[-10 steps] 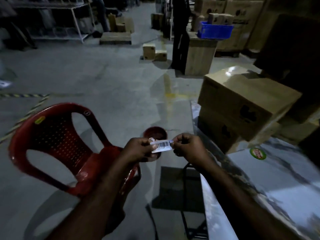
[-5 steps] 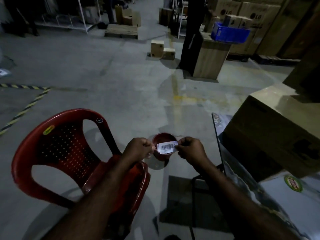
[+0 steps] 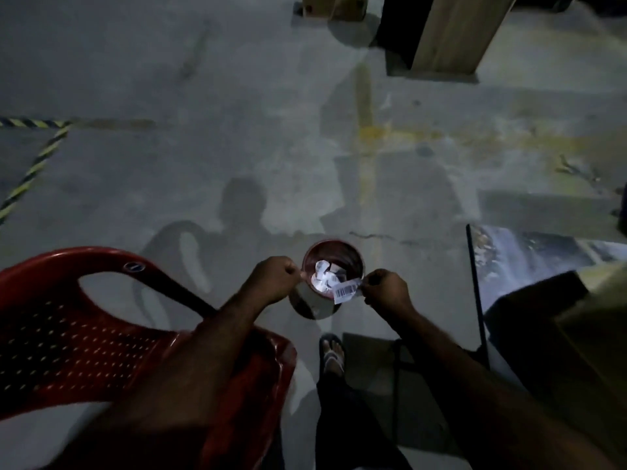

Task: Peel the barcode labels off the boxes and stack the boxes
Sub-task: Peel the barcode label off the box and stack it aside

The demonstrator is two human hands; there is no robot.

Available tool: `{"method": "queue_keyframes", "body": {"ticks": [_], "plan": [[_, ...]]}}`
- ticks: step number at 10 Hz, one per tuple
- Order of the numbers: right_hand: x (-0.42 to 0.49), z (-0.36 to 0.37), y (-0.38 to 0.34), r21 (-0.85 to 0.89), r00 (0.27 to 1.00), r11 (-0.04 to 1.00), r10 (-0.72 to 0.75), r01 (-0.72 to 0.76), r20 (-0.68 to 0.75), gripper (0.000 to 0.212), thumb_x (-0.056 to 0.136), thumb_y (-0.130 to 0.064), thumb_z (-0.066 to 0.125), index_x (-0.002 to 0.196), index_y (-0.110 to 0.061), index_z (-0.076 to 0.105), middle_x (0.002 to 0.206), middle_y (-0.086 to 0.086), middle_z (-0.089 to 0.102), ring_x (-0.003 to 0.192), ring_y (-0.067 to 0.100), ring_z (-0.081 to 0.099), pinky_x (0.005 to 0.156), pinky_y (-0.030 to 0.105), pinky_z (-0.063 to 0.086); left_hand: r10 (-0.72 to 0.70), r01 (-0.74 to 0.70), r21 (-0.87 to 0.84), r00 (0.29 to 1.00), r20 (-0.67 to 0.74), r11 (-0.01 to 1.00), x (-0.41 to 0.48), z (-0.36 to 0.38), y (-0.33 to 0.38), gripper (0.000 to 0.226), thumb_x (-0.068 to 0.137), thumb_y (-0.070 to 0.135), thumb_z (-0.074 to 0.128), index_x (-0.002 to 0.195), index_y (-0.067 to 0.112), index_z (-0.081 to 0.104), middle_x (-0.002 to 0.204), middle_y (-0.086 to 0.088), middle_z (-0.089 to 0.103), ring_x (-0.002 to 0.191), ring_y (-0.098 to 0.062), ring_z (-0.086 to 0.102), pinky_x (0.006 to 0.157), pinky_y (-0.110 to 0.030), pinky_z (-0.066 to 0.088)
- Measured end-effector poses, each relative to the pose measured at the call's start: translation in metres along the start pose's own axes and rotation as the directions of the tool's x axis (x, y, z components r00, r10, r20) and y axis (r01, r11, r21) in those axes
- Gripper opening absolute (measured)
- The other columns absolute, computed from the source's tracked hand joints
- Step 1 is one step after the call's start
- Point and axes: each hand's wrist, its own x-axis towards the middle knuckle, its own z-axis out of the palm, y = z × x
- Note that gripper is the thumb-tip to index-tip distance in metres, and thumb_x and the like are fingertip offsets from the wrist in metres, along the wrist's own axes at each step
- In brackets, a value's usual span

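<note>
A white barcode label (image 3: 346,291) hangs from the pinched fingers of my right hand (image 3: 386,290), over the right edge of a small round red bin (image 3: 310,308) on the floor. Several crumpled white labels (image 3: 324,277) lie inside the bin. By the bin's left rim, my left hand (image 3: 275,279) is closed in a fist, apart from the label. The corner of a cardboard box (image 3: 543,320) shows dark at the right, on a glossy table (image 3: 522,252).
A red plastic chair (image 3: 84,334) stands at the lower left under my left arm. My sandalled foot (image 3: 332,354) is just behind the bin. A wooden cabinet (image 3: 451,32) and small boxes (image 3: 339,5) stand far ahead. Yellow-black tape (image 3: 34,164) marks the floor.
The view has tilted down onto the bin. My left hand has let go of the label, which now hangs from my right hand alone, lower and over the bin.
</note>
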Motion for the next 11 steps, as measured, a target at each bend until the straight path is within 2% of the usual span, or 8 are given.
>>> {"method": "queue_keyframes", "body": {"ticks": [1, 3, 4, 5, 6, 7, 9, 11], "plan": [[0.065, 0.006, 0.005, -0.038, 0.998, 0.997, 0.060, -0.060, 0.010, 0.012, 0.081, -0.021, 0.071, 0.085, -0.010, 0.074, 0.087, 0.013, 0.074, 0.086, 0.032, 0.069, 0.081, 0.032, 0.054, -0.078, 0.074, 0.067, 0.995, 0.060, 0.995, 0.069, 0.010, 0.001, 0.023, 0.088, 0.035, 0.067, 0.082, 0.012, 0.070, 0.090, -0.007, 0.072, 0.088, -0.025, 0.066, 0.079, -0.031, 0.049], [0.193, 0.051, 0.043, -0.133, 0.985, 0.976, 0.166, -0.170, -0.037, 0.023, 0.085, -0.025, 0.068, 0.091, -0.004, 0.074, 0.095, 0.019, 0.073, 0.093, 0.035, 0.067, 0.079, 0.031, 0.048, -0.121, 0.112, 0.085, 0.986, 0.111, 0.990, 0.201, 0.063, -0.009, 0.021, 0.089, 0.032, 0.064, 0.075, 0.016, 0.066, 0.097, -0.011, 0.072, 0.095, -0.028, 0.066, 0.080, -0.029, 0.047], [0.237, 0.076, 0.065, -0.188, 0.986, 0.968, 0.167, -0.167, -0.020, 0.022, 0.085, -0.022, 0.067, 0.095, -0.004, 0.074, 0.101, 0.018, 0.072, 0.098, 0.035, 0.066, 0.085, 0.031, 0.048, -0.112, 0.094, 0.136, 0.985, 0.128, 0.986, 0.251, 0.092, -0.024, 0.023, 0.091, 0.029, 0.060, 0.093, 0.009, 0.071, 0.109, -0.013, 0.070, 0.105, -0.029, 0.064, 0.082, -0.027, 0.044], [0.272, 0.101, 0.089, -0.209, 0.982, 0.960, 0.188, -0.186, -0.013, 0.017, 0.083, -0.016, 0.067, 0.096, -0.008, 0.073, 0.103, 0.016, 0.072, 0.102, 0.034, 0.065, 0.088, 0.030, 0.047, -0.114, 0.095, 0.162, 0.987, 0.115, 0.982, 0.286, 0.121, -0.049, 0.021, 0.091, 0.026, 0.059, 0.095, 0.008, 0.070, 0.110, -0.011, 0.070, 0.107, -0.028, 0.062, 0.083, -0.026, 0.040], [0.297, 0.124, 0.108, -0.219, 0.984, 0.960, 0.179, -0.173, 0.007, 0.019, 0.082, -0.013, 0.065, 0.098, -0.008, 0.075, 0.106, 0.015, 0.072, 0.105, 0.034, 0.064, 0.091, 0.029, 0.046, -0.141, 0.126, 0.147, 0.985, 0.098, 0.981, 0.307, 0.144, -0.077, 0.020, 0.090, 0.024, 0.060, 0.096, 0.008, 0.069, 0.109, -0.010, 0.071, 0.106, -0.028, 0.062, 0.083, -0.025, 0.039], [0.316, 0.145, 0.122, -0.236, 0.978, 0.952, 0.207, -0.194, 0.030, 0.022, 0.082, -0.014, 0.062, 0.100, -0.010, 0.075, 0.109, 0.014, 0.072, 0.107, 0.033, 0.064, 0.092, 0.028, 0.046, -0.206, 0.184, 0.150, 0.968, 0.143, 0.971, 0.322, 0.162, -0.100, 0.016, 0.091, 0.029, 0.055, 0.085, 0.017, 0.064, 0.105, -0.012, 0.071, 0.102, -0.030, 0.065, 0.075, -0.026, 0.041], [0.352, 0.186, 0.148, -0.319, 0.972, 0.926, 0.230, -0.203, 0.049, 0.028, 0.089, -0.020, 0.057, 0.105, -0.003, 0.071, 0.112, 0.024, 0.068, 0.109, 0.041, 0.061, 0.093, 0.037, 0.047, -0.274, 0.232, 0.215, 0.942, 0.193, 0.949, 0.341, 0.192, -0.147, 0.028, 0.096, 0.029, 0.055, 0.110, 0.009, 0.068, 0.111, -0.012, 0.070, 0.104, -0.029, 0.065, 0.072, -0.024, 0.038], [0.367, 0.201, 0.161, -0.349, 0.966, 0.910, 0.255, -0.225, 0.041, 0.031, 0.093, -0.019, 0.052, 0.109, 0.002, 0.068, 0.114, 0.026, 0.067, 0.112, 0.042, 0.060, 0.093, 0.040, 0.047, -0.253, 0.195, 0.274, 0.947, 0.198, 0.942, 0.349, 0.202, -0.158, 0.031, 0.098, 0.027, 0.051, 0.116, 0.005, 0.065, 0.120, -0.014, 0.066, 0.112, -0.032, 0.061, 0.080, -0.029, 0.042]]}}
